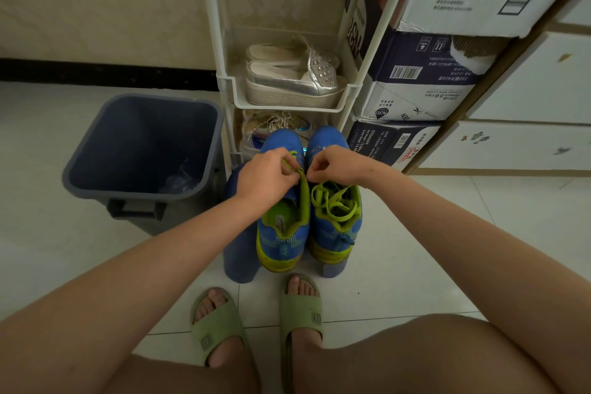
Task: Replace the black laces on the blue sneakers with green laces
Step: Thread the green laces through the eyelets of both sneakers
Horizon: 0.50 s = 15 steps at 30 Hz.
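Now both arms outstretched; left hand and right hand pinching green lace.

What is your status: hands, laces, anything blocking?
Left hand and right hand both pinch green lace over left sneaker. Loose green loops on right sneaker. Nothing blocking.

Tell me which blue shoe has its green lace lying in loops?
The right sneaker: its green lace lies in loops. The left hand and right hand pinch the lace over the left sneaker.
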Tool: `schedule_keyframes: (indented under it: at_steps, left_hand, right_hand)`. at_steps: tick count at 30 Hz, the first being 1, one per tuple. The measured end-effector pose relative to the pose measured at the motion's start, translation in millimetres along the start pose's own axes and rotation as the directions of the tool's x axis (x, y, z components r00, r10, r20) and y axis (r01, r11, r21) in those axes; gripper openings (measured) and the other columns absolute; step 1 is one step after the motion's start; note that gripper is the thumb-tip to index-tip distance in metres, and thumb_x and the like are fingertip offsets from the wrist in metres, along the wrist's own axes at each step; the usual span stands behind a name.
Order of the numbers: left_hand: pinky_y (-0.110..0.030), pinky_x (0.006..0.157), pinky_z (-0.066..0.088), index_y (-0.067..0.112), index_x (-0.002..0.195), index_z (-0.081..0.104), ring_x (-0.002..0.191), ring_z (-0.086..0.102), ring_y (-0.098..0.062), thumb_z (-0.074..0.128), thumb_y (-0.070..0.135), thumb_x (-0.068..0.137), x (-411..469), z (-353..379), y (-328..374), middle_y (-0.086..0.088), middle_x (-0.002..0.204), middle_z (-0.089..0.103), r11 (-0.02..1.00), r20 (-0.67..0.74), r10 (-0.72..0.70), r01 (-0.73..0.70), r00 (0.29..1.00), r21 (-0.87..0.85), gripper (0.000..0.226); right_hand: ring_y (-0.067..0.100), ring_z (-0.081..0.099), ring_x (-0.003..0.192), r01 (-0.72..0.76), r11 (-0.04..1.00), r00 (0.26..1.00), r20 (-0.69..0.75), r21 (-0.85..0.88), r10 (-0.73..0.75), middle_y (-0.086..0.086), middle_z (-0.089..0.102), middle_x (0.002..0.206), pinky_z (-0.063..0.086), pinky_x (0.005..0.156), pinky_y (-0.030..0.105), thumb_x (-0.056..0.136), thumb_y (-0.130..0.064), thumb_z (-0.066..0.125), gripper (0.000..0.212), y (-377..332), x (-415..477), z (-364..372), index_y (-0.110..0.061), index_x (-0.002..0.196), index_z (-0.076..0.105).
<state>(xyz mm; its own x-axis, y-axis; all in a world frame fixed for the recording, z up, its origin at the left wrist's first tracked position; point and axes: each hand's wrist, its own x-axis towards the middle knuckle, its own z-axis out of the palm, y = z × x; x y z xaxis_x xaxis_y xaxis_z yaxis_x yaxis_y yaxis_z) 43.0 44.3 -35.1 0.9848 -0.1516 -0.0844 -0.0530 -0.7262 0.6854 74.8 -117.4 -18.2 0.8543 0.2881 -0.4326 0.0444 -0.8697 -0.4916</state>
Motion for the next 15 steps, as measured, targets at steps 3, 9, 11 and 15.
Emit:
schedule_keyframes:
  at_steps: [3, 9, 11, 15]
  left_hand:
    - [-0.038, 0.079, 0.053, 0.024, 0.092, 0.063, 0.086, 0.065, -0.014, 0.057, 0.031, 0.087, 3, -12, 3, 0.006, 0.087, 0.071, 0.999, -0.054, -0.037, 0.036, 0.998, -0.024, 0.01]
    - [-0.034, 0.088, 0.051, 0.013, 0.101, 0.065, 0.089, 0.067, -0.017, 0.044, 0.019, 0.098, 16, -47, -23, -0.003, 0.09, 0.072, 0.963, -0.102, -0.219, 0.198, 0.97, -0.184, 0.022]
    - [-0.032, 0.093, 0.048, 0.006, 0.106, 0.067, 0.1, 0.065, -0.023, 0.046, 0.011, 0.097, 15, -49, -34, -0.012, 0.104, 0.07, 0.941, 0.046, -0.316, 0.319, 0.948, -0.114, 0.024]
    - [-0.028, 0.08, 0.048, -0.002, 0.112, 0.064, 0.086, 0.064, -0.023, 0.05, 0.005, 0.095, 11, -46, -32, -0.015, 0.107, 0.067, 0.902, 0.262, -0.388, 0.423, 0.884, -0.09, 0.023]
  right_hand:
    - [0.029, 0.06, 0.09, -0.016, 1.0, 0.998, -0.057, -0.009, 0.016, 0.021, 0.067, 0.104, 0.047, 0.086, 0.039, 0.092, -0.018, 0.057, 0.024, -2, -2, -2, 0.002, 0.099, 0.068]
    - [0.015, 0.06, 0.081, 0.082, 0.816, 0.799, -0.527, 0.572, 0.289, 0.008, 0.061, 0.094, 0.048, 0.066, 0.02, 0.1, -0.012, 0.039, 0.018, 1, -9, -32, -0.004, 0.109, 0.053]
    - [0.015, 0.066, 0.07, 0.267, 0.501, 0.775, -0.492, 0.823, 0.395, 0.009, 0.064, 0.089, 0.055, 0.061, 0.02, 0.103, -0.015, 0.031, 0.019, -2, -13, -41, -0.005, 0.107, 0.046]
    - [0.014, 0.051, 0.049, 0.239, 0.555, 0.835, -0.46, 0.797, 0.302, 0.007, 0.058, 0.074, 0.048, 0.046, 0.022, 0.104, -0.02, 0.031, 0.019, -9, -14, -40, -0.006, 0.104, 0.044]
